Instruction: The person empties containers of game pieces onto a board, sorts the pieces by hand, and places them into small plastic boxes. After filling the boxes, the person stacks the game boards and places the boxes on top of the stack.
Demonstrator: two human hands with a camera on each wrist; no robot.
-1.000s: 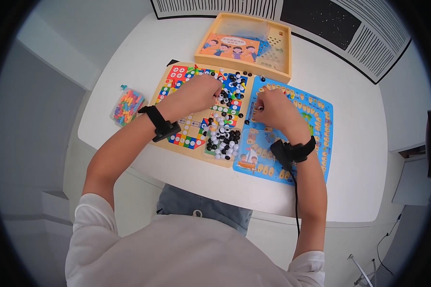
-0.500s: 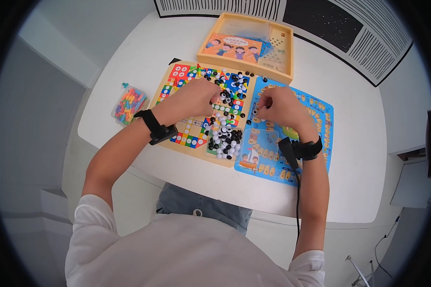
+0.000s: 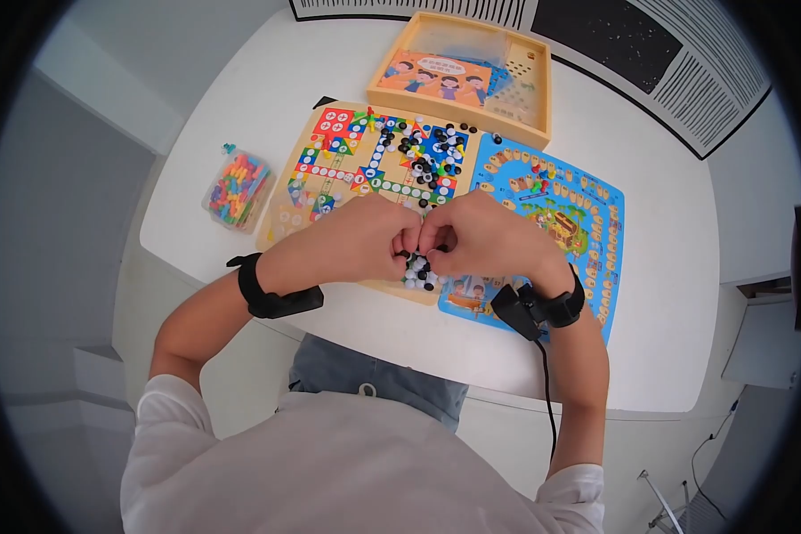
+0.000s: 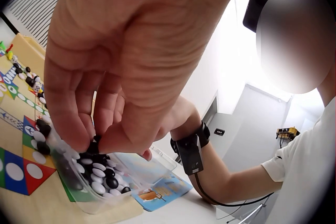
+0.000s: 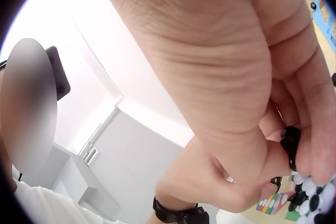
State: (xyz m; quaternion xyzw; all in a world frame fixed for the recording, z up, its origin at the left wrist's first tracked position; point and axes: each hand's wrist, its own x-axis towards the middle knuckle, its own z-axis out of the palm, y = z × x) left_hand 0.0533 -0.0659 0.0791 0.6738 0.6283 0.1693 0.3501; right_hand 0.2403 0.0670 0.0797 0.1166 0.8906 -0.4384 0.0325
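Note:
Both hands hover close together over a clear plastic box [image 4: 86, 203] heaped with round black and white pieces [image 3: 418, 278]. In the left wrist view, my left hand [image 4: 126, 71] pinches a black piece [image 4: 94, 143] between thumb and fingertips, right above the heap. My right hand [image 5: 231, 71] pinches another black piece [image 5: 290, 142] between thumb and forefinger. From the head view, the left hand [image 3: 365, 238] and right hand [image 3: 485, 233] nearly meet and cover most of the box. More black and white pieces [image 3: 432, 169] lie scattered on the colourful board [image 3: 329, 191] beyond.
A blue game board [image 3: 587, 258] lies to the right. Behind both boards stands a wooden tray [image 3: 543, 98] holding an orange booklet [image 3: 432, 76]. At left is a small clear box of coloured pegs [image 3: 238, 189]. A cable [image 3: 547, 392] hangs from the right wrist camera.
Both hands have come nearer to the person and closer together, from over the two boards to above the box. The scattered pieces on the colourful board now show more fully.

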